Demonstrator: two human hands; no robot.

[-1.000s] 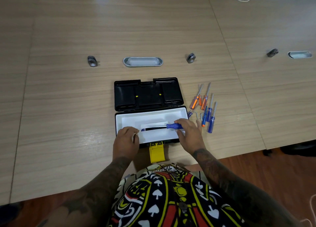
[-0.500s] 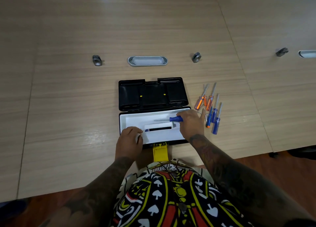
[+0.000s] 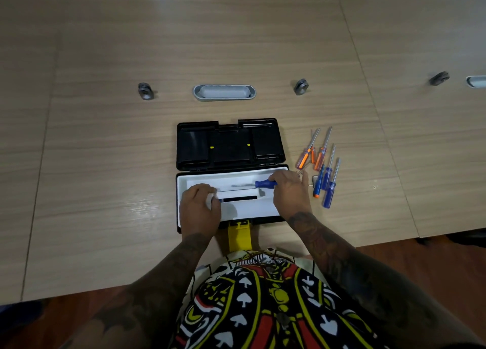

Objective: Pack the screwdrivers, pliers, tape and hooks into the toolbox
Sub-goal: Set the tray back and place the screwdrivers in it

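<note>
You are gripping a screwdriver (image 3: 265, 183) in your right hand (image 3: 290, 190), its shaft pointing left along the toolbox (image 3: 184, 180), while your left hand (image 3: 200, 206) is pressing the tray's left edge.

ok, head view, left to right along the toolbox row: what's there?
left hand → black slot in the white tray → blue-handled screwdriver → right hand → loose blue and orange screwdrivers on the table.

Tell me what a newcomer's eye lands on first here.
The open black toolbox with its white tray sits mid-table, its yellow latch toward the person. Over the tray the right hand holds a blue-handled screwdriver, while the left hand rests on the tray's left end. Loose orange and blue screwdrivers lie to the box's right.
</note>
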